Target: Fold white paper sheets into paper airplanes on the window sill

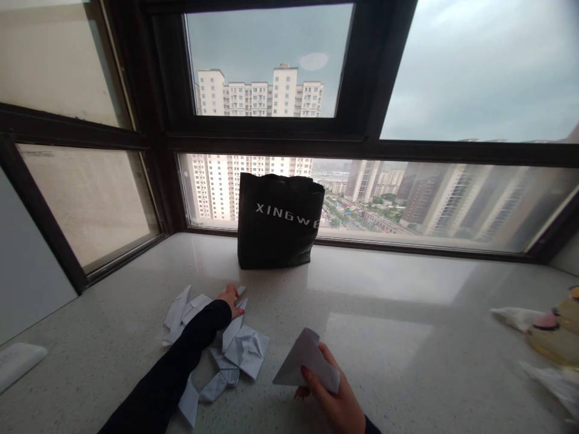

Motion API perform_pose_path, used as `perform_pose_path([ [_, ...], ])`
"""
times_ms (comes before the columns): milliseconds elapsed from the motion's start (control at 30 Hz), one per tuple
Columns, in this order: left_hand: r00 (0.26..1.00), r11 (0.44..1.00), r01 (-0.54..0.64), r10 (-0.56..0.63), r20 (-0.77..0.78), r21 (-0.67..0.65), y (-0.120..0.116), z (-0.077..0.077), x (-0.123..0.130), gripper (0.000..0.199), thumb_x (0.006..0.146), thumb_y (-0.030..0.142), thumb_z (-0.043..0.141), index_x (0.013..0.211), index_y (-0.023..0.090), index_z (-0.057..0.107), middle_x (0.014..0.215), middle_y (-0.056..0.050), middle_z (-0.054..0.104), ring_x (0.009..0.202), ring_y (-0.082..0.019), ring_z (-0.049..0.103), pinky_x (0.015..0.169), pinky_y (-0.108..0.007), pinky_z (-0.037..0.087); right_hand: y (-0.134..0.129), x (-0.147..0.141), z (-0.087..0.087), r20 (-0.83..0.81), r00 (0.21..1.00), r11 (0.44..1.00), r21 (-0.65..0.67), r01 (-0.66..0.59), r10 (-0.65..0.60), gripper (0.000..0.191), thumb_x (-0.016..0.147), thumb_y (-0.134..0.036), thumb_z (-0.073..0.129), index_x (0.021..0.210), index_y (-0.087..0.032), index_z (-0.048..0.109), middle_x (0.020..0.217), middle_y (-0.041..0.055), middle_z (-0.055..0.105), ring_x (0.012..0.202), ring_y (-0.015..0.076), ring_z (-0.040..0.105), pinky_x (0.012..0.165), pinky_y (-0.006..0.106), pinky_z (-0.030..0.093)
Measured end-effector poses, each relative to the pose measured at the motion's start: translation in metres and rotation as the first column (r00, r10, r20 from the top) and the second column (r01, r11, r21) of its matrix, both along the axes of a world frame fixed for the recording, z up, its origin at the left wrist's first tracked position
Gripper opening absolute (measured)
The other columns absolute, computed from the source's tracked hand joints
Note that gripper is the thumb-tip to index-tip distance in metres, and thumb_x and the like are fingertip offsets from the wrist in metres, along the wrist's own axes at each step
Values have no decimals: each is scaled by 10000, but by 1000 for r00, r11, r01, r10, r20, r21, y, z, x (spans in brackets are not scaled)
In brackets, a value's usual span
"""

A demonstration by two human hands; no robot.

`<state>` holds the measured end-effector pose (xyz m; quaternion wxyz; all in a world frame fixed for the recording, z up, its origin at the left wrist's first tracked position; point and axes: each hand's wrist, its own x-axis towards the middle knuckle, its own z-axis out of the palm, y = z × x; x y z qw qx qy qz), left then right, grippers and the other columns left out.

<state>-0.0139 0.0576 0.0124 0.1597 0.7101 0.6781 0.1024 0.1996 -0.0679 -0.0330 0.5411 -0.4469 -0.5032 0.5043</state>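
Observation:
My right hand [337, 395] grips a folded sheet of paper [304, 358], greyish white and pointed at its left corner, thumb on the near face and fingers behind. It is held above the sill at the lower middle. Farther off and to the left, my left hand [230, 299] reaches into a loose pile of white folded paper pieces [252, 349]. Its thumb and fingers close around a small folded paper piece [241, 292] at the pile's far edge; the exact grip is partly hidden. My dark left sleeve covers part of the pile.
A black bag [280, 238] with white lettering stands upright against the window, beyond the pile. On the speckled white sill [398, 337], a yellowish figure [554, 331] and crumpled plastic [554, 386] lie at the right. A white object [20, 364] lies at the left edge.

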Motion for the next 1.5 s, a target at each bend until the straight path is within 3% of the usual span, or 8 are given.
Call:
perform_pose_path([
  [200, 997, 958, 16, -36, 64, 286, -11, 54, 0, 128, 736, 132, 511, 833, 154, 592, 876, -38, 502, 789, -159, 531, 731, -295, 428, 1, 3, 12, -61, 996, 998, 0, -58, 58, 499, 670, -407, 574, 1008, -170, 295, 574, -8, 584, 497, 163, 580, 511, 287, 459],
  [367, 947, 816, 94, -250, 201, 570, -52, 78, 20, 165, 755, 154, 438, 814, 152, 592, 860, -39, 475, 690, -123, 524, 654, -245, 451, 3, 8, 18, -95, 995, 1000, 8, 13, -12, 357, 664, -367, 603, 873, -174, 387, 537, -2, 602, 496, 156, 577, 520, 272, 440],
  [500, 770, 695, 127, -519, 371, 708, -91, 53, 40, 181, 778, 193, 421, 713, 146, 584, 757, -45, 515, 730, -146, 528, 678, -258, 446, 8, 9, 13, -237, 971, 999, -38, 26, -34, 259, 650, -361, 621, 695, -141, 491, 498, 4, 574, 449, 131, 538, 466, 249, 416],
  [633, 607, 741, 74, -564, 559, 667, -114, 12, 54, 232, 796, 155, 394, 996, 185, 505, 903, -70, 535, 837, -162, 532, 716, -259, 453, 12, 7, 9, -428, 899, 984, -175, 19, -94, 295, 563, -374, 683, 645, -128, 542, 509, -12, 549, 377, 88, 467, 372, 216, 376],
  [867, 164, 957, -152, -223, 961, 248, -114, -27, 67, 664, 740, 314, 511, 1258, 302, 96, 1325, -134, 196, 649, -89, 579, 655, -252, 471, 15, 13, 0, -364, 909, 976, -150, 159, -204, 284, 588, -402, 657, 603, -160, 509, 373, -80, 421, 320, 46, 336, 327, 173, 254],
  [1067, 53, 994, 32, -104, 993, 103, -117, -41, 70, 741, 681, 387, 576, 1264, 236, 144, 931, -88, 606, 796, -179, 588, 755, -298, 424, 5, 11, 3, -84, 987, 991, -24, 135, -136, 295, 679, -433, 562, 623, -152, 495, 312, -65, 452, 276, 70, 379, 317, 189, 291],
  [1200, 18, 974, 193, -127, 992, 122, -123, -48, 73, 411, 706, 392, 543, 1057, 191, 466, 945, -105, 598, 866, -220, 561, 780, -313, 403, 4, 9, 5, 42, 998, 997, -59, 44, -41, 327, 656, -438, 574, 526, -153, 480, 371, -3, 536, 327, 98, 465, 350, 208, 373],
  [1500, -206, 897, 358, -197, 959, 261, -124, -53, 73, 533, 714, 325, 543, 1184, 228, 313, 1035, -113, 533, 922, -238, 526, 795, -364, 369, 5, 6, 0, 121, 992, 991, -118, 62, -47, 310, 638, -441, 580, 649, -155, 461, 403, -13, 567, 269, 73, 426, 272, 168, 324],
])
